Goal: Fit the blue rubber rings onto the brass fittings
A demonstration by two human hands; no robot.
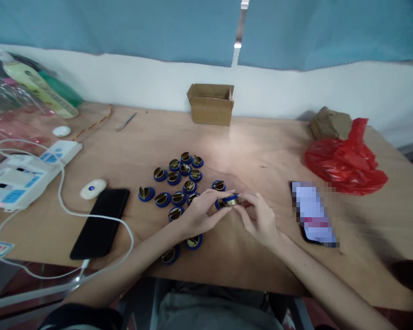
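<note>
Between my two hands is a small round piece (231,200) with a blue rim and a brass-coloured body, raised a little over the table. My left hand (203,211) pinches it from the left with thumb and fingers. From the right, my right hand (259,217) grips the same piece by its edge. Several matching blue-and-brass round pieces (178,198) lie loosely grouped to the left, some partly covered by my left hand and forearm. One more such piece (219,185) sits just beyond my fingertips.
At the back stands an open cardboard box (212,112). A red plastic bag (344,160) and a phone with a lit screen (309,206) are on the right. A dark phone (101,224), white cables and a power strip (51,167) occupy the left, with bottles (37,85) behind.
</note>
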